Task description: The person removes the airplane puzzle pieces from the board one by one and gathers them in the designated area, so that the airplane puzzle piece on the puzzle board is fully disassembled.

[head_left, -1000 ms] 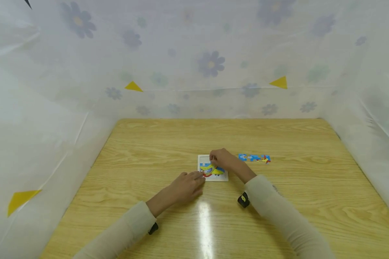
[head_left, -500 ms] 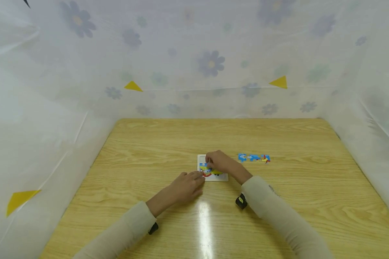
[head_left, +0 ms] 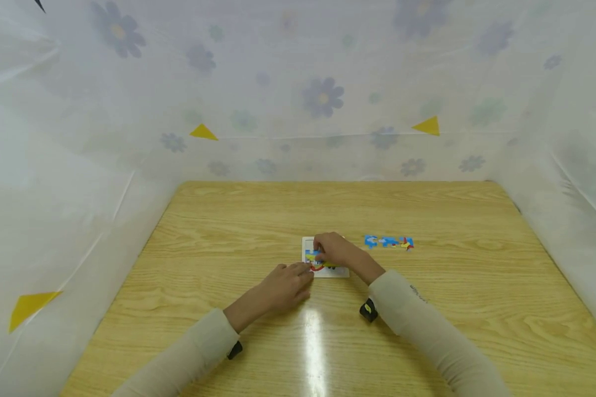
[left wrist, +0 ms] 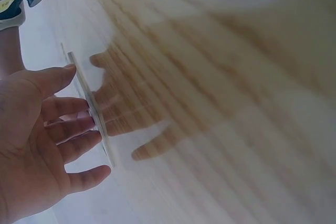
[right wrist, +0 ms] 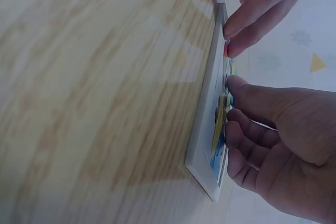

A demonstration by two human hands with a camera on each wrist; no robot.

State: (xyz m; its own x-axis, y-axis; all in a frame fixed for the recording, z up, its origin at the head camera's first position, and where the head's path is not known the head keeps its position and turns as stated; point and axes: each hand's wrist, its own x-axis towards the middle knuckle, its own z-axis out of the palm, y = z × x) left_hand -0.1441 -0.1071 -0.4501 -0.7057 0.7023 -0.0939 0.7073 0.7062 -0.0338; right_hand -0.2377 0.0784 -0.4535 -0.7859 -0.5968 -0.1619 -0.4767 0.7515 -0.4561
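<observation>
Bent over a wooden table (head_left: 258, 215), a person in pale, long sleeves (head_left: 429, 325) works with both bare hands on a small jigsaw puzzle in a white frame (head_left: 335, 274). The frame lies flat about midway between the table's left and right edges, well in from the far edge.

The left hand (head_left: 285, 286) rests at the frame's near left corner, its fingers loosely extended and touching the frame and the picture. The right hand (head_left: 335, 248) reaches in from the table's right side, its fingers curled down over the puzzle and its thumb at the surface; whether they pinch a piece cannot be told. A yellow, red and blue picture (head_left: 317, 268) shows between the hands, and the frame's pale base is visible at its far left corner.

Toward the table's right edge, just beyond the right hand, loose puzzle pieces (head_left: 388, 241) in blue, red and yellow lie in a row roughly parallel to the far edge. A dark device (head_left: 369, 310) sits under the right cuff. Behind the table's far edge hangs flower-printed white sheeting (head_left: 258, 110) marked with yellow triangles (head_left: 203, 132).
</observation>
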